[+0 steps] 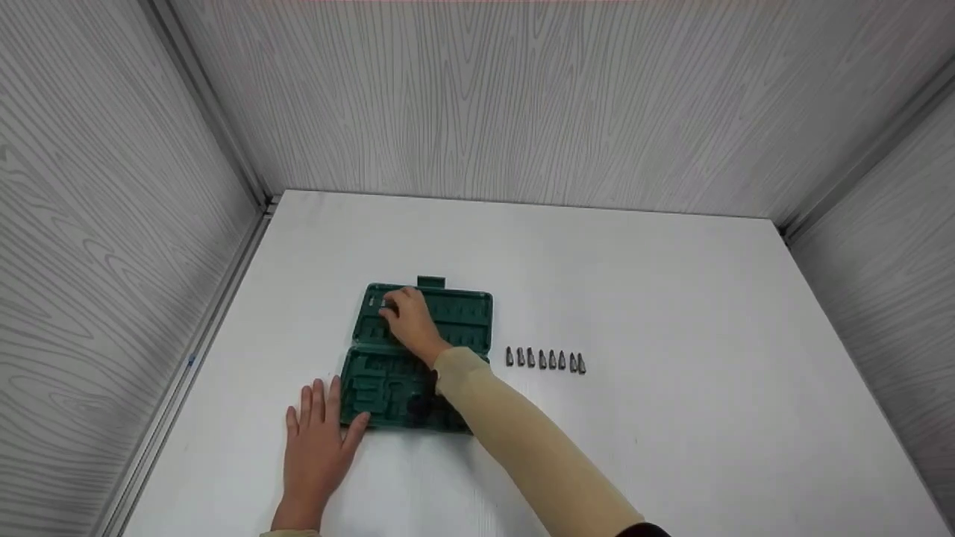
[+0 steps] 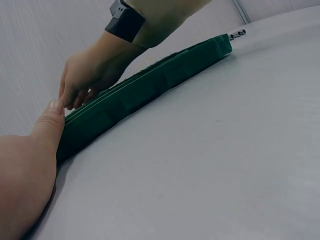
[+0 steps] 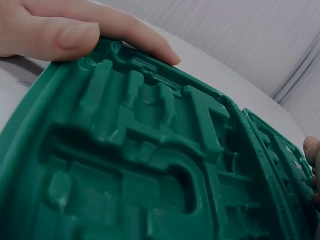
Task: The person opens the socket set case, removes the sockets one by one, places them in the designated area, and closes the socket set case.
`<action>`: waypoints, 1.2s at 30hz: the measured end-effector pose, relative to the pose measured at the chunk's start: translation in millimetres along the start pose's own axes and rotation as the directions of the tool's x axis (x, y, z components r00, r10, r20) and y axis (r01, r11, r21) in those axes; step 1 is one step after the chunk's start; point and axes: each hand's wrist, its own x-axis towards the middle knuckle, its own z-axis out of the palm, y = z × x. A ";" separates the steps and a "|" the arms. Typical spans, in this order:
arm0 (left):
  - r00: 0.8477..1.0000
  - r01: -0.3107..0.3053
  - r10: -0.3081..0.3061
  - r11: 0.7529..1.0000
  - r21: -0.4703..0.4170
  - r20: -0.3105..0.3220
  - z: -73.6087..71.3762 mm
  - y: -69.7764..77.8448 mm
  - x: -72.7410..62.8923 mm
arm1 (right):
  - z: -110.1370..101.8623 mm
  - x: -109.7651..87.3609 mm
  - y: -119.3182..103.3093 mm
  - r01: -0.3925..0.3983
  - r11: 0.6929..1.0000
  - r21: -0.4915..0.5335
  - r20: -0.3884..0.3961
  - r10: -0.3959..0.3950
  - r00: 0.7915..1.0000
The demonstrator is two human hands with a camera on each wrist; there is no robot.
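A green moulded plastic case point(image 1: 375, 425) lies unfolded on the white table, its two halves full of shaped slots. My left hand point(image 1: 316, 444) rests at its near left corner, fingers straight along the side and thumb at the front edge. The right hand point(image 1: 409, 317) reaches across the case to the far half's left end. Its thumb and fingertips pinch a small shiny metal piece point(image 1: 386, 303), mostly hidden by the fingers. In the right wrist view, the near half's slots point(image 3: 170, 110) hold nothing, and the right fingers point(image 3: 312, 150) show only at the frame's edge.
To the right of the case, several small tapered metal pieces point(image 1: 552, 359) stand in a row on the table point(image 1: 671, 313). A latch tab point(image 1: 431, 282) sticks out from the case's far edge. Grey wood-grain panels point(image 1: 477, 97) enclose the table at back and sides.
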 end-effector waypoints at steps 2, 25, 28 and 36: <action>1.000 0.001 -0.001 1.000 -0.003 0.008 -0.3 0.8 0.3 | 2.7 3.5 0.3 0.002 1.000 -0.021 0.002 -0.002 1.000; 1.000 0.005 -0.005 1.000 -0.019 0.014 0.9 -0.1 0.6 | 10.9 25.9 -10.1 -0.291 0.942 -0.168 0.033 0.301 0.953; 1.000 -0.004 0.005 1.000 -0.017 0.022 1.5 0.1 -0.3 | 9.8 24.9 -8.8 -0.319 0.938 -0.136 0.042 0.327 0.944; 1.000 -0.009 0.009 1.000 -0.002 0.008 1.5 -1.6 0.2 | 8.7 24.5 -9.4 -0.313 0.950 -0.001 0.016 0.313 0.950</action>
